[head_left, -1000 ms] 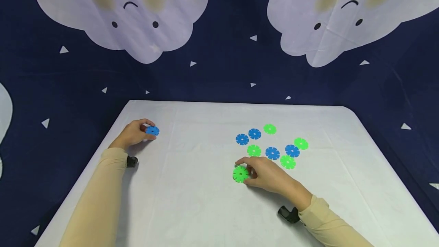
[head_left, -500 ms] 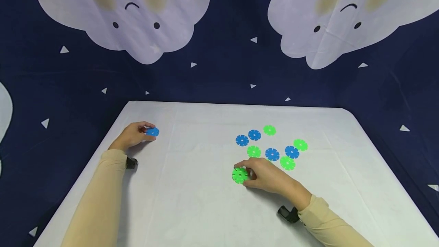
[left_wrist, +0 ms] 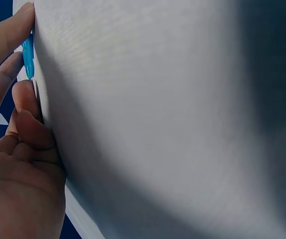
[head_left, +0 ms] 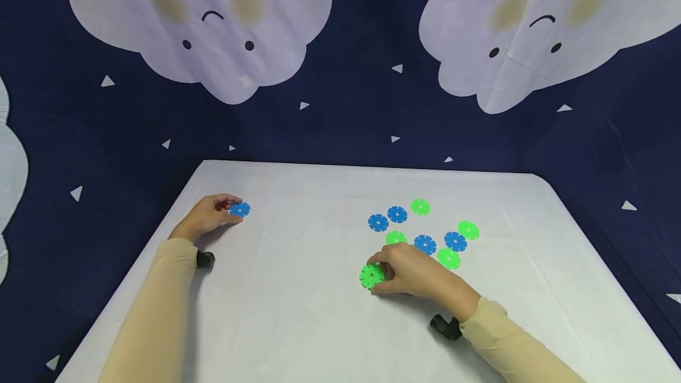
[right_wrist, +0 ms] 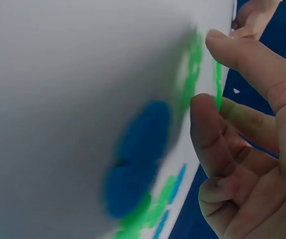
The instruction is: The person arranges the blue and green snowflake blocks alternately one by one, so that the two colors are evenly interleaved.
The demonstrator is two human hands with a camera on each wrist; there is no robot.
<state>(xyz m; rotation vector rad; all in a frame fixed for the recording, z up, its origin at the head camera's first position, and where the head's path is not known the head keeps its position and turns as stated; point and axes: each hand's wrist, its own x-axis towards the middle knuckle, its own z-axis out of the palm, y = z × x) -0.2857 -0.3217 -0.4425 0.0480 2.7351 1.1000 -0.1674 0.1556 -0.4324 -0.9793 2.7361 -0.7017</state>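
Observation:
In the head view my left hand [head_left: 209, 216] is at the table's left side. Its thumb and fingertips hold the edges of a blue notched plastic disc [head_left: 239, 209], which shows as a thin blue sliver [left_wrist: 28, 59] in the left wrist view. Right of the table's middle, my right hand [head_left: 412, 270] pinches a green notched disc [head_left: 371, 276] between thumb and index finger. The right wrist view has that green disc [right_wrist: 217, 82] nearly edge-on beyond the fingertips. Just behind my right hand lies another green disc [head_left: 396, 237], partly covered by the hand.
Several more discs lie flat behind and right of my right hand, among them a blue one [head_left: 424, 244] and a green one [head_left: 449, 259]. The white table [head_left: 298, 312] ends at a dark blue cloth [head_left: 362, 99] with printed clouds.
My right hand and its green disc have shifted slightly left and nearer. The left hand stays about where it was. The head view has tilted up a little.

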